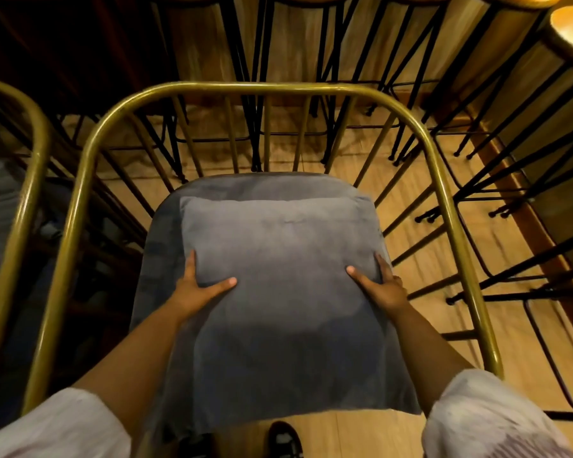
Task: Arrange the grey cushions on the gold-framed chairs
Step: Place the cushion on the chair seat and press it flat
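A square grey cushion (278,259) lies flat over the grey upholstered seat (156,246) of a gold-framed chair (258,88). Its far edge sits near the chair's spindled back. My left hand (201,285) grips the cushion's left side, thumb on top and fingers along the edge. My right hand (379,282) holds the right side the same way. The cushion's near edge hangs past the seat front, towards me.
A second gold-framed chair (30,180) stands close at the left. Several black-legged bar stools (477,143) with round wooden seats crowd behind and to the right, along a wooden counter front. The floor is light wood, with my shoe (283,439) at the bottom.
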Available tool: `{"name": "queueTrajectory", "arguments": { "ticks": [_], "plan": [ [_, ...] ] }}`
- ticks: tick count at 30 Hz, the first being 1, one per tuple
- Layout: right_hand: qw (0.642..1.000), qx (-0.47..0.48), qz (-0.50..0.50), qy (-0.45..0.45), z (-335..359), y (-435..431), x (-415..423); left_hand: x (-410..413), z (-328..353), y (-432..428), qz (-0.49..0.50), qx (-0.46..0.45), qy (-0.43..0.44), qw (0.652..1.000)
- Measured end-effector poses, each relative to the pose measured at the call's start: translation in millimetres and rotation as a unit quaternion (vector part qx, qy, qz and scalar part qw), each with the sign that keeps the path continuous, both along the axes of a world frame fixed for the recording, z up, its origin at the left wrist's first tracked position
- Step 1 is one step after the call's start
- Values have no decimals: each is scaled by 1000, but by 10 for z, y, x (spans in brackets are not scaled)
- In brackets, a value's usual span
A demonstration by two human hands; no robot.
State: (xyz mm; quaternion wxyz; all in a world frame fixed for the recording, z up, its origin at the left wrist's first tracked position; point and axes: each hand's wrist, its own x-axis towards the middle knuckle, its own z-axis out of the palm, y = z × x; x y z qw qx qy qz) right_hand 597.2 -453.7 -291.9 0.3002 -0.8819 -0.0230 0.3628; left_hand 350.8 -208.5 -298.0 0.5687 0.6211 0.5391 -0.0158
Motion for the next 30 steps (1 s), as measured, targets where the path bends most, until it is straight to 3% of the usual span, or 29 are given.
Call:
{"name": "queueTrajectory", "arguments": {
  "ticks": [5,10,17,26,30],
  "plan": [
    [991,120,-25,54,-102,-99,49,-125,-167,-65,74,-12,-15,997],
    [975,211,-50,40,-51,-79,-59,-143,-146,-122,83,10,-50,995],
    [978,201,-51,36,67,-171,-229,-297,1,-137,56,11,-21,998],
    [985,162,12,-54,-184,-262,-420,-300,-51,-218,-2,8,119,993],
    [987,102,24,-123,-110,-147,-507,-281,135,-309,-16,36,116,992]
  ]
}}
